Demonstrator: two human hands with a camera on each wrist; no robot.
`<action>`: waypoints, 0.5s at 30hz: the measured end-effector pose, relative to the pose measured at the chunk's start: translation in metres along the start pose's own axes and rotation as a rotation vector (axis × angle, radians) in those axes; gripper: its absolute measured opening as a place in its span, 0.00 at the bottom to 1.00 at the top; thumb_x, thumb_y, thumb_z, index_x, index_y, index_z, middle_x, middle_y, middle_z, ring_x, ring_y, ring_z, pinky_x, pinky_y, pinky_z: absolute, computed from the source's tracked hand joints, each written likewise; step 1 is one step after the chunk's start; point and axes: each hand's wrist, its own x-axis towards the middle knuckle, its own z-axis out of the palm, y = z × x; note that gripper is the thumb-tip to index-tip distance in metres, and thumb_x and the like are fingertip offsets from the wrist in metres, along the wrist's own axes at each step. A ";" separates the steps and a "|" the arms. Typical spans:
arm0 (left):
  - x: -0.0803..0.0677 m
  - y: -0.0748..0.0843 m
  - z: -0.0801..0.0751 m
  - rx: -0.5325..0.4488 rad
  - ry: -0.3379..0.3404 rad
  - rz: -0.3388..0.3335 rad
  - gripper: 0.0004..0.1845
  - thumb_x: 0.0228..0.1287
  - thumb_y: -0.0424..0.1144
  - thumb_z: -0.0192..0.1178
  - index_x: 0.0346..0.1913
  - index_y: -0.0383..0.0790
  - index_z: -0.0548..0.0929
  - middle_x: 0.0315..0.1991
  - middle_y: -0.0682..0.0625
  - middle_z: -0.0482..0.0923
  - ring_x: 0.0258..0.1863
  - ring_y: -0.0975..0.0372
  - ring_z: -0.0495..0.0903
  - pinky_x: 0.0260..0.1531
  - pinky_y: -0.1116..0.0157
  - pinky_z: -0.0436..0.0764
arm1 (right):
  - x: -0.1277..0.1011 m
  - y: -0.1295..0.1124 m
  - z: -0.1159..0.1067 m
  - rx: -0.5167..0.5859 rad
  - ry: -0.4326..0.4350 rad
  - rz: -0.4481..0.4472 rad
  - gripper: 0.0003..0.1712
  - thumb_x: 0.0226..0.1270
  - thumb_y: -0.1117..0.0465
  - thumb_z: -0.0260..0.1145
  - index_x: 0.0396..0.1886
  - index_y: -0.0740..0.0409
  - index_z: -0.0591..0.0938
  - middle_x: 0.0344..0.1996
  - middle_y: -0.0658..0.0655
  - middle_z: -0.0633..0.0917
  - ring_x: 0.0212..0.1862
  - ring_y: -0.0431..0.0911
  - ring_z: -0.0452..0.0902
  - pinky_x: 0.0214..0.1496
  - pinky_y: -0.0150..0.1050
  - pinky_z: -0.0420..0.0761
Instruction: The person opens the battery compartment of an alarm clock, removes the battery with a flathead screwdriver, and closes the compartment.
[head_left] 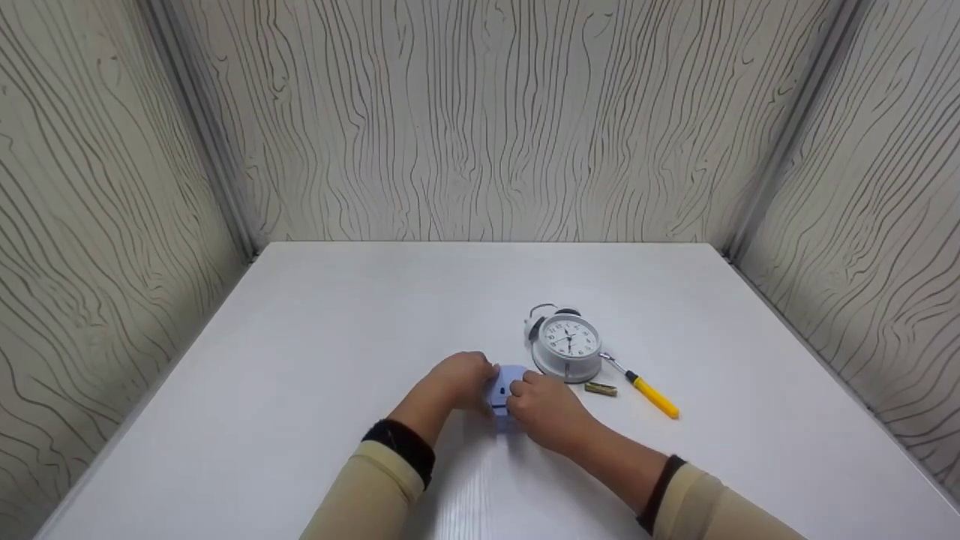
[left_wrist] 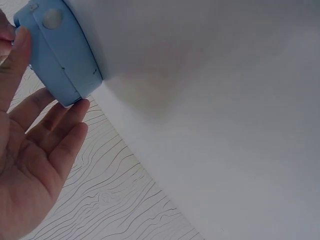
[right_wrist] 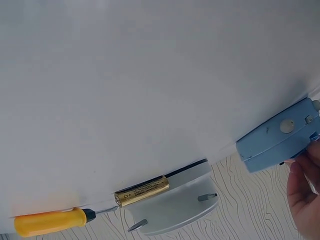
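A small light-blue plastic device with rounded edges sits between both hands over the table. A round pale knob shows on the side of the device in the left wrist view. My left hand holds it from the left, thumb on one face and fingertips along the opposite edge. From the right, my right hand has curled fingers pinching at the device's upper face. In the right wrist view the thumb and fingertips of that hand meet at the edge of the device, partly out of frame.
Just right of the hands stands a white twin-bell alarm clock, its dial tilted up. A gold battery lies in front of it. Further right lies a screwdriver with a yellow handle. Wood-patterned panels enclose the white table.
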 end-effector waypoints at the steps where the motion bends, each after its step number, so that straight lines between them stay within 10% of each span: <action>1: 0.000 0.000 0.000 0.002 -0.001 -0.006 0.33 0.34 0.50 0.71 0.50 0.45 0.77 0.31 0.53 0.74 0.29 0.62 0.69 0.38 0.67 0.72 | 0.000 0.000 0.000 -0.005 -0.001 -0.003 0.06 0.48 0.60 0.65 0.28 0.54 0.83 0.24 0.50 0.79 0.25 0.41 0.68 0.25 0.31 0.72; 15: 0.002 0.000 0.000 -0.034 -0.001 -0.034 0.33 0.34 0.50 0.71 0.50 0.46 0.77 0.32 0.53 0.75 0.29 0.62 0.70 0.37 0.67 0.73 | -0.001 -0.002 0.000 -0.080 0.017 -0.022 0.07 0.48 0.59 0.63 0.26 0.57 0.83 0.22 0.51 0.79 0.25 0.42 0.70 0.24 0.32 0.73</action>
